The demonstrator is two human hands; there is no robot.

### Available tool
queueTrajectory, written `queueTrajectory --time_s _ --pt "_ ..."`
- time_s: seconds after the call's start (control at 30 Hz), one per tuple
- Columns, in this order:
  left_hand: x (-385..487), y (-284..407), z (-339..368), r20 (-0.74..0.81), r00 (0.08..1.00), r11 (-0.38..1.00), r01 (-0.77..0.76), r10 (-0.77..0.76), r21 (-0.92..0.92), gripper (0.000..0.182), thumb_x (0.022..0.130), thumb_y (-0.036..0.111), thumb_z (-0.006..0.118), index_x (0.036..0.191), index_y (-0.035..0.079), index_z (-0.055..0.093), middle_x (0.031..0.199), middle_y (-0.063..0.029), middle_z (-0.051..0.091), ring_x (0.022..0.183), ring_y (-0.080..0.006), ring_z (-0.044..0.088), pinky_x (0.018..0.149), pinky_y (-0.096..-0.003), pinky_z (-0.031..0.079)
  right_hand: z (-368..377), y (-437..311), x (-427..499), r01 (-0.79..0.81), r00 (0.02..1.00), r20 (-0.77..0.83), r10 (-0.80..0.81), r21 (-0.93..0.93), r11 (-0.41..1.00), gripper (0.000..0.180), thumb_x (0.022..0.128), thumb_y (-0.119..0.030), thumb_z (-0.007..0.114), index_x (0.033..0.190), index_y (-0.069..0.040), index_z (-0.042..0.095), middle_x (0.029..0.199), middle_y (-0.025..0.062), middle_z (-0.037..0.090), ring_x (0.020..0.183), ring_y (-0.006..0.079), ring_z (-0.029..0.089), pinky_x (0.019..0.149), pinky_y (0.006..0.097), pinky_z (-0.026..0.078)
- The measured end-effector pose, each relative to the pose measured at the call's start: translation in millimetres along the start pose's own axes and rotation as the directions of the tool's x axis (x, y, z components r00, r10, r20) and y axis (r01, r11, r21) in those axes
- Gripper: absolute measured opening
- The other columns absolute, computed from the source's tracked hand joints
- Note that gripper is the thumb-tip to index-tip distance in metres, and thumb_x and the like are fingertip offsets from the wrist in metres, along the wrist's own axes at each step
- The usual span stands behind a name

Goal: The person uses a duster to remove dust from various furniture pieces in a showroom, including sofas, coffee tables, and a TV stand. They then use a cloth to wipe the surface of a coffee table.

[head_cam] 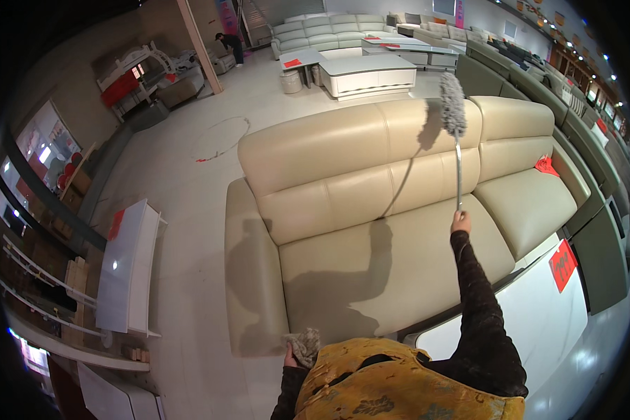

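Observation:
My right hand (461, 222) grips the metal handle of a grey fluffy duster (453, 102), with the arm stretched out over the sofa. The duster's head is up at the top of the backrest of a beige leather sofa (341, 205); whether it touches the leather I cannot tell. Low by my body, near the sofa's left armrest (252, 273), my left hand (291, 357) holds a crumpled patterned cloth (305, 347). Shadows of my body and the duster fall across the seat and backrest.
A white marble-look table (520, 315) with a red price card (563, 265) stands close on my right. A white low cabinet (128, 268) stands left across the tiled floor (189, 273). Behind the sofa is a white coffee table (370, 73). Another person (233, 47) bends over far back.

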State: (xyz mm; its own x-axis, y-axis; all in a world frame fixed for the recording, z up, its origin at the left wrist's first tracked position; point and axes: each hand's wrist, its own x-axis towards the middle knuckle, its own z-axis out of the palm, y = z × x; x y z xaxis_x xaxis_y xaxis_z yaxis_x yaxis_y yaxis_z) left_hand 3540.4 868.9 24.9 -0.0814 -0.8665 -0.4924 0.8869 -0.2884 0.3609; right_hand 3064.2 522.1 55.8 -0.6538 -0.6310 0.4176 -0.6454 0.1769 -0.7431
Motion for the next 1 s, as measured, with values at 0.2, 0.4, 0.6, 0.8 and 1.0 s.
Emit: queueTrajectory --time_s 0.2,0.4,0.6,0.8,1.0 --pt "2 -3 -12 -0.022 1.000 0.999 -0.021 0.020 -0.031 0.056 0.082 0.044 0.033 0.119 0.002 0.033 0.122 -0.0133 0.036 0.109 -0.0286 0.037 0.091 -0.0399 0.032 -32 -17 140 -0.340 0.922 0.050 0.384 -0.366 0.866 0.026 0.073 -0.023 0.049 0.091 -0.003 0.048 0.089 0.0228 0.054 0.089 0.0368 0.051 0.075 0.0414 0.041" --pt "1 -10 -16 -0.095 0.992 0.994 -0.093 0.087 -0.051 0.057 0.083 0.046 0.029 0.121 0.004 0.030 0.120 -0.0136 0.036 0.108 -0.0302 0.038 0.089 -0.0446 0.034 -51 -22 214 -0.126 0.971 0.113 0.209 -0.500 0.857 0.021 0.075 -0.016 0.042 0.087 -0.003 0.052 0.088 0.0213 0.055 0.086 0.0347 0.053 0.071 0.0400 0.043" --pt "2 -16 -20 -0.161 0.984 0.991 -0.095 0.080 -0.091 0.056 0.083 0.046 0.030 0.122 0.006 0.029 0.121 -0.0127 0.036 0.108 -0.0305 0.037 0.089 -0.0449 0.033 14 -49 125 0.274 0.898 0.440 -0.002 -0.555 0.785 0.024 0.079 -0.024 0.042 0.100 -0.013 0.048 0.078 0.0141 0.058 0.072 0.0288 0.057 0.060 0.0406 0.045" --pt "2 -15 10 -0.125 0.989 0.996 -0.084 0.081 -0.018 0.055 0.083 0.044 0.032 0.120 0.004 0.032 0.119 -0.0132 0.038 0.106 -0.0292 0.039 0.088 -0.0421 0.035 3 -165 -32 0.293 0.569 0.702 -0.427 0.312 0.904 0.027 0.078 -0.016 0.049 0.103 -0.009 0.046 0.057 0.0153 0.052 0.049 0.0270 0.051 0.044 0.0360 0.041" --pt "-5 -17 17 -0.218 0.970 0.987 -0.131 0.107 -0.095 0.051 0.083 0.040 0.035 0.116 0.002 0.038 0.116 -0.0123 0.043 0.104 -0.0273 0.043 0.087 -0.0382 0.036 -2 -220 -76 -0.413 0.104 0.952 -0.286 0.303 0.859 0.026 0.082 -0.020 0.047 0.105 -0.010 0.044 0.048 0.0025 0.043 0.033 0.0087 0.036 0.029 0.0226 0.029"
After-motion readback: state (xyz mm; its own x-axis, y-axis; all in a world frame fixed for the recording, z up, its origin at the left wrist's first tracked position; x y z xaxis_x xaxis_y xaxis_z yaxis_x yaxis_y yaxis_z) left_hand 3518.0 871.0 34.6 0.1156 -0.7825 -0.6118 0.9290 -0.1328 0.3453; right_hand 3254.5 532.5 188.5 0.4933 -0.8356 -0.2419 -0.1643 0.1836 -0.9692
